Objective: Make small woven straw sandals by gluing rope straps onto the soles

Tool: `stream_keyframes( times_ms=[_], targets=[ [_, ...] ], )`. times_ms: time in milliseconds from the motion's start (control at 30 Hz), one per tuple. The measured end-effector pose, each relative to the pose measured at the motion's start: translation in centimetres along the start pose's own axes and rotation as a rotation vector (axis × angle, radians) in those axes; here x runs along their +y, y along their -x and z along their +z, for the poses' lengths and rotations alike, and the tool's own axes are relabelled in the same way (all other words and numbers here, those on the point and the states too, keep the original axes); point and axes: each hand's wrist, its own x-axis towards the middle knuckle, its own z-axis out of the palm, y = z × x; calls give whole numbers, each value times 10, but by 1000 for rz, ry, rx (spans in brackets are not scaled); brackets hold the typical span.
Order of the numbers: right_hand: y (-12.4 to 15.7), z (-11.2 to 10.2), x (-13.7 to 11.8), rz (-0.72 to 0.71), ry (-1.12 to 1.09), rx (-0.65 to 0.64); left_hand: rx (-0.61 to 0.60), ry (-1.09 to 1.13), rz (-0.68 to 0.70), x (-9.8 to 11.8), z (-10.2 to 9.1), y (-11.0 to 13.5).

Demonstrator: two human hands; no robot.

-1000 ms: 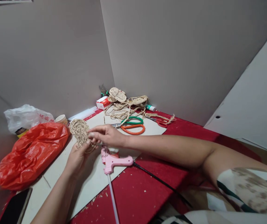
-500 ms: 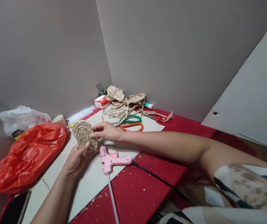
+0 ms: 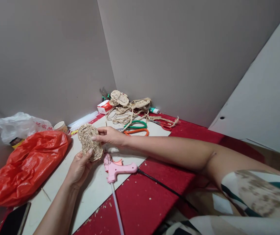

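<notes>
Between my hands is a small woven straw sole, coiled from braided cord into a long oval with a narrower waist. My left hand grips its lower end, thumb on top and fingers underneath. My right hand pinches its right edge, with the thumb lying across the face and the other fingers behind. Just below and right of the sole lies a pink hot glue gun, a clear glue stick jutting from its back end and its black cord running right.
Scissors with green and orange handles and red-handled scissors lie beyond my right hand. Behind them are straw cords and another woven sole. A red plastic bag, paper cup and phone are at left.
The straw sole has turned slightly in my hands and stands a little more upright. My right thumb has shifted a bit left over its face. The whole view has shifted slightly.
</notes>
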Motion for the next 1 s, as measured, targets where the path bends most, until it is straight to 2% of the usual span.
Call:
stream_keyframes(
  times_ms=[233, 533, 733, 1000],
  targets=[
    [2, 5, 8, 14, -109, 98, -52, -38, -72, -3, 5, 4],
    [3, 7, -15, 25, -239, 43, -60, -128, -34, 1, 3, 4],
    [0, 6, -16, -24, -264, 165, -60, -180, -40, -1, 9, 6],
    [6, 11, -24, -32, -274, 87, -50, -208, -1, 0, 12, 7]
  ],
)
